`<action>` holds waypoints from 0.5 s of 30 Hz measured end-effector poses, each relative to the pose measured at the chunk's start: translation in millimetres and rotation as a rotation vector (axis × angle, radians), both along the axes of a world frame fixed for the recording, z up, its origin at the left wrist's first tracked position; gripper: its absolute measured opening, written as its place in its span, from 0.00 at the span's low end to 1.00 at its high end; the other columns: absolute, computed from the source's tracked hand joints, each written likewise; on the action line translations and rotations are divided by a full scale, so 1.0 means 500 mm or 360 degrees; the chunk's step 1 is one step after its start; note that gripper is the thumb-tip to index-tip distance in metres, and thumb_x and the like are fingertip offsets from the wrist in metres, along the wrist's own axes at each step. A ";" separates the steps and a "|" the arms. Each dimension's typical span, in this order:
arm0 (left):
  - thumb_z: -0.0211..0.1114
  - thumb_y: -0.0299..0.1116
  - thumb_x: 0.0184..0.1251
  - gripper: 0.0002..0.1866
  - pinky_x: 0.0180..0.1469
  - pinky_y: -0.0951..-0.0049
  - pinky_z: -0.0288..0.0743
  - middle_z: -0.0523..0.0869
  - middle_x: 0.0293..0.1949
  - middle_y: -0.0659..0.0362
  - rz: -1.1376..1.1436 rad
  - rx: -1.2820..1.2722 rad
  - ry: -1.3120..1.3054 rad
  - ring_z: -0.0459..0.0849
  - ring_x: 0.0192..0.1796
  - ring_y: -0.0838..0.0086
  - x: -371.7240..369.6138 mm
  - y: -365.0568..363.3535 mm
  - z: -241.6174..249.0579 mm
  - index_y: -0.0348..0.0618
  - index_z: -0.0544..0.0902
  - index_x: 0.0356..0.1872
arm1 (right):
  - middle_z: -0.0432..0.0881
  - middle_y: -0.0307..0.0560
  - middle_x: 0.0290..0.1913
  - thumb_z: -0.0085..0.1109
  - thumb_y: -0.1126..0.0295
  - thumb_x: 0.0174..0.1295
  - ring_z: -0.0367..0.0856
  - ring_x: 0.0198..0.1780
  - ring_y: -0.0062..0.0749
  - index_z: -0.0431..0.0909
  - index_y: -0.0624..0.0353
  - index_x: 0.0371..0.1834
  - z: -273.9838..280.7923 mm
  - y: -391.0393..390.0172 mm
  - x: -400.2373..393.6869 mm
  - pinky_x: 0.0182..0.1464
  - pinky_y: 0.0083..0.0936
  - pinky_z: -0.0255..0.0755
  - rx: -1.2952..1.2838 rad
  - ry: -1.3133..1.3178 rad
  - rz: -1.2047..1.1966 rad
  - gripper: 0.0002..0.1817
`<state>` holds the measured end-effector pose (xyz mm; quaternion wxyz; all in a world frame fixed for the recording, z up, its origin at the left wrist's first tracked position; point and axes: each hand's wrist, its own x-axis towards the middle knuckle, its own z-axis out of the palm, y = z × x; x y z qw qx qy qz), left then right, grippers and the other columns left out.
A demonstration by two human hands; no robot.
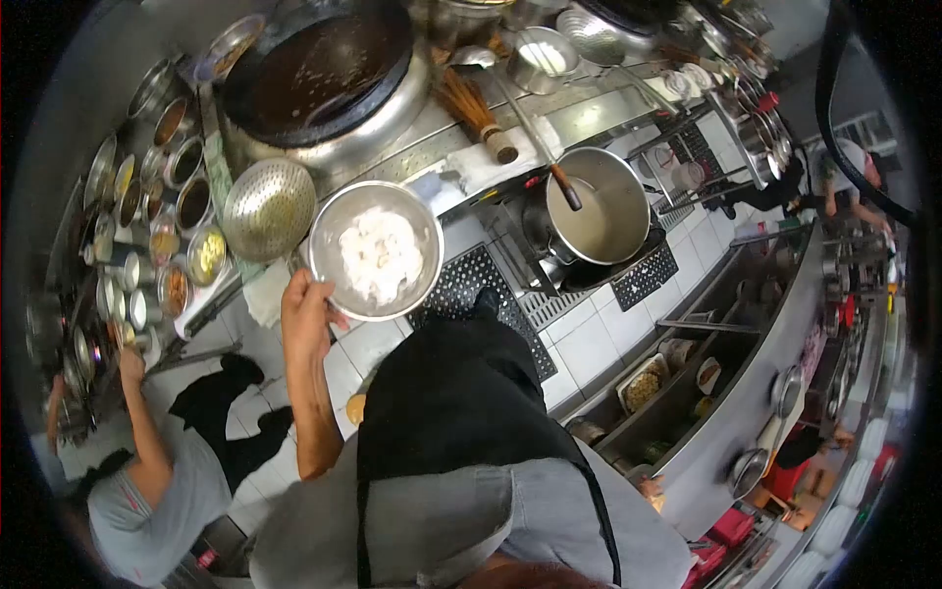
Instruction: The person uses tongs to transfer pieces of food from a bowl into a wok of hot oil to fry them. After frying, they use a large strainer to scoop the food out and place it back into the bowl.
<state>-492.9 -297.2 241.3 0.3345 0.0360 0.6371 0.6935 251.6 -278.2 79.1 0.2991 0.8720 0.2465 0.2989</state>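
My left hand is closed on the near left edge of a round metal bowl. Soft white pieces lie in the bowl, which tilts a little toward the camera. A perforated metal ladle is just left of the bowl. Beside my right sleeve shows a small skin-toned patch, perhaps part of my right hand; its fingers are too unclear to read. A deep pot of cloudy liquid stands to the right, with a wooden-ended handle reaching over it.
A large dark wok sits at the upper left, near a bamboo brush. Many small ingredient containers line the left side. A co-worker is at the lower left. A steel counter with shelves runs along the right.
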 end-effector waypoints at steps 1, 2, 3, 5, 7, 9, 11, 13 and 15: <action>0.57 0.24 0.60 0.05 0.12 0.80 0.72 0.78 0.22 0.58 0.0046 -0.0016 0.0002 0.76 0.13 0.77 -0.001 -0.004 -0.007 0.42 0.70 0.27 | 0.76 0.51 0.56 0.56 0.50 0.59 0.79 0.51 0.49 0.74 0.47 0.54 0.003 0.027 -0.015 0.47 0.54 0.72 0.0018 0.0042 -0.0030 0.23; 0.56 0.24 0.60 0.03 0.12 0.80 0.71 0.79 0.23 0.57 0.0090 -0.0048 -0.0029 0.75 0.13 0.76 0.005 0.000 0.008 0.42 0.71 0.28 | 0.77 0.51 0.55 0.56 0.51 0.59 0.79 0.50 0.49 0.75 0.48 0.53 0.007 0.051 -0.033 0.47 0.53 0.72 0.0038 0.0081 -0.0062 0.22; 0.56 0.24 0.60 0.03 0.12 0.80 0.71 0.79 0.23 0.57 0.0045 -0.0044 -0.0033 0.75 0.13 0.76 0.007 -0.006 0.010 0.42 0.71 0.28 | 0.77 0.51 0.54 0.57 0.52 0.59 0.80 0.50 0.48 0.76 0.49 0.52 0.006 0.082 -0.060 0.47 0.53 0.72 0.0059 0.0144 -0.0085 0.21; 0.56 0.24 0.61 0.02 0.12 0.79 0.71 0.80 0.24 0.56 0.0111 -0.0055 -0.0001 0.76 0.13 0.76 0.001 -0.023 0.006 0.41 0.73 0.29 | 0.79 0.51 0.53 0.57 0.54 0.59 0.82 0.48 0.48 0.78 0.50 0.50 -0.014 0.156 -0.129 0.46 0.52 0.73 0.0100 0.0337 -0.0077 0.19; 0.56 0.24 0.61 0.02 0.12 0.79 0.71 0.80 0.24 0.56 0.0102 -0.0022 -0.0002 0.76 0.13 0.75 -0.008 -0.040 0.003 0.41 0.73 0.30 | 0.80 0.51 0.51 0.57 0.56 0.60 0.83 0.46 0.47 0.79 0.52 0.48 -0.064 0.246 -0.227 0.45 0.51 0.74 0.0052 0.0680 0.0072 0.17; 0.56 0.24 0.61 0.02 0.11 0.79 0.71 0.80 0.23 0.56 0.0131 0.0002 0.0008 0.77 0.13 0.75 -0.001 -0.045 0.010 0.41 0.73 0.31 | 0.85 0.49 0.32 0.56 0.59 0.61 0.85 0.36 0.45 0.81 0.61 0.37 -0.376 0.333 -0.143 0.34 0.46 0.76 -0.0238 0.1468 0.1025 0.16; 0.56 0.23 0.62 0.02 0.10 0.78 0.71 0.80 0.22 0.56 0.0231 0.0036 0.0078 0.76 0.12 0.75 0.005 -0.039 0.026 0.41 0.71 0.32 | 0.84 0.47 0.35 0.57 0.57 0.65 0.82 0.28 0.31 0.77 0.64 0.46 -0.511 0.437 -0.353 0.26 0.29 0.75 0.0026 0.2624 0.1068 0.20; 0.55 0.23 0.62 0.03 0.11 0.78 0.72 0.79 0.22 0.57 0.0242 -0.0026 0.0108 0.76 0.12 0.75 0.007 -0.034 0.029 0.41 0.70 0.32 | 0.80 0.48 0.31 0.51 0.51 0.69 0.80 0.27 0.29 0.72 0.63 0.55 -0.373 0.541 -0.607 0.23 0.24 0.76 0.0134 0.3433 0.0417 0.25; 0.56 0.23 0.62 0.04 0.11 0.78 0.72 0.79 0.21 0.57 0.0365 -0.0043 0.0131 0.75 0.11 0.75 0.019 -0.018 0.041 0.42 0.70 0.31 | 0.77 0.52 0.31 0.45 0.45 0.70 0.79 0.26 0.38 0.68 0.68 0.52 -0.323 0.619 -0.743 0.26 0.37 0.79 0.0680 0.3701 -0.0096 0.31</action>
